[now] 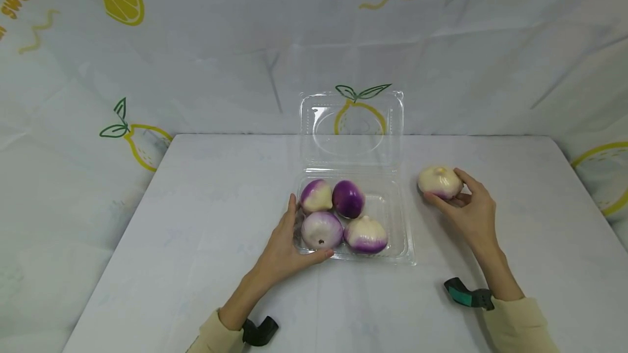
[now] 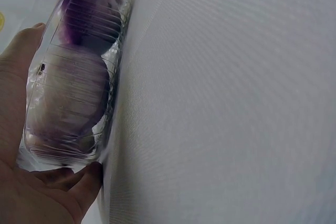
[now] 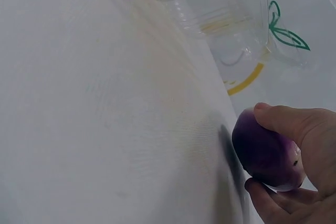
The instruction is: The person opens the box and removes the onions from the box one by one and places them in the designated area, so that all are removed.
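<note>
One glossy purple-and-white round bulb (image 1: 436, 181), 2 o'clock of your hinged clear-plastic container (image 1: 398, 211), sits pinched in your right hand (image 1: 473, 211); your left hand (image 1: 283, 249), spread, touches its 8 o'clock corner. Looks mid-loading; next calls for a carry toward 9 o'clock.

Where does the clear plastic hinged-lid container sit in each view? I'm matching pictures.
Head: clear plastic hinged-lid container at centre, lid raised.
Left wrist: upper left, beside the left hand.
Right wrist: top, right of centre, partly cut off.
Shared landmark: white tabletop.
</note>
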The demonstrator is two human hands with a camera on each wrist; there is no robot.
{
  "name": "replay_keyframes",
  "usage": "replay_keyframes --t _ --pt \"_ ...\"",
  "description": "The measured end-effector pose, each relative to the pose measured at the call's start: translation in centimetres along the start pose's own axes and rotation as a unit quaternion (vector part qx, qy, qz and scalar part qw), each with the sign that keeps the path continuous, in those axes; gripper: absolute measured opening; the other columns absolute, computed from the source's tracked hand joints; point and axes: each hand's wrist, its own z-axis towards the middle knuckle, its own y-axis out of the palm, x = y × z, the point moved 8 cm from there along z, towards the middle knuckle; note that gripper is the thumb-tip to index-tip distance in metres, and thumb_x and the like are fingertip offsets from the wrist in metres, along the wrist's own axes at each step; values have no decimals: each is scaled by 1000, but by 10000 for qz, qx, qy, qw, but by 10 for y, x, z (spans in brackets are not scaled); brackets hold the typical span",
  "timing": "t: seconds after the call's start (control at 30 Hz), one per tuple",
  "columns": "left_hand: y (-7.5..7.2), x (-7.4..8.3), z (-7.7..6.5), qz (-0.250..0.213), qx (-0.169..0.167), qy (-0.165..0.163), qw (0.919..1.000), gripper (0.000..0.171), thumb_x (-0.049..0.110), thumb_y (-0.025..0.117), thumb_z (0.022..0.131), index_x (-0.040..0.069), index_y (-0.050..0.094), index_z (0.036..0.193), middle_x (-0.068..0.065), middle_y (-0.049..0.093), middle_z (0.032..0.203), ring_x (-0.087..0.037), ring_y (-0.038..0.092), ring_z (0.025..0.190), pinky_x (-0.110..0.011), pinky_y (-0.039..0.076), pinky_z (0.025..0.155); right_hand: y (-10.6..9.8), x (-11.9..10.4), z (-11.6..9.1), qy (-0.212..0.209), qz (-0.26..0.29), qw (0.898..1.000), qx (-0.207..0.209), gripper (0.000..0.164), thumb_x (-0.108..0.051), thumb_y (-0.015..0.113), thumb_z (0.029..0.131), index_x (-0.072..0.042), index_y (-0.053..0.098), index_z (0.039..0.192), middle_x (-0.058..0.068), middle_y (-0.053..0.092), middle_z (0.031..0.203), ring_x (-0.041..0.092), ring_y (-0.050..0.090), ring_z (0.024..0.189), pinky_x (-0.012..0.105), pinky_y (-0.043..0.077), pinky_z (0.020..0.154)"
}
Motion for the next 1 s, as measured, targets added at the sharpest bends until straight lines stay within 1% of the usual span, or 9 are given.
replay_keyframes --t 0.17,0.3,0.37,0.43,0.47,0.53,0.6,1.0 --pt "0 1 0 28 -2 37 10000 139 47 92 73 11 -7 165 -8 22 171 -24 38 152 -47 34 124 3 4 0 32 66 9999 -129 79 -8 87 80 6 48 147 25 53 136 -27 52 73 -4 44 67" --pt "0 2 -1 48 15 61 10000 139 47 92 73 10 -6 165 -7 23 170 -22 37 153 -47 34 125 5 5 1 18 -57 9998 -206 80 -13 87 81 5 47 149 28 54 138 -25 51 78 -5 43 69" --pt "0 2 -1 42 18 47 10000 139 47 92 73 11 -6 165 -7 23 171 -21 37 153 -47 33 125 5 5 0 0 -177 9996 -205 81 -15 87 82 5 47 149 30 54 137 -11 61 83 -6 43 70" --pt "0 2 0 52 30 55 10000 139 48 92 72 10 -6 165 -7 23 170 -22 36 153 -47 32 125 5 5 0 -17 -265 9994 -205 81 -17 87 82 6 47 148 33 54 136 11 69 91 -6 42 70" --pt "0 1 0 46 29 57 10000 139 47 92 72 10 -6 165 -7 23 170 -22 36 153 -48 32 126 5 5 0 -16 -280 9994 -200 81 -17 87 82 6 47 148 34 53 136 23 70 96 -7 41 70" --pt "0 1 0 44 28 56 10000 139 48 92 73 10 -6 165 -8 22 171 -22 36 153 -48 32 125 5 5 0 -31 -233 9995 -202 80 -15 87 82 7 47 148 36 51 135 46 66 105 -7 41 70" --pt "0 1 0 55 38 57 10000 139 48 92 73 10 -6 165 -8 23 170 -22 36 153 -48 32 125 5 6 0 -41 -191 9996 -220 80 -14 86 82 8 46 147 37 50 134 52 62 109 -7 40 70" --pt "-1 0 0 121 62 63 9999 139 49 91 73 11 -6 165 -7 23 171 -21 36 153 -48 33 125 7 7 -1 -43 -112 9995 -285 83 -14 86 82 8 44 149 36 47 137 54 59 112 -8 39 72"
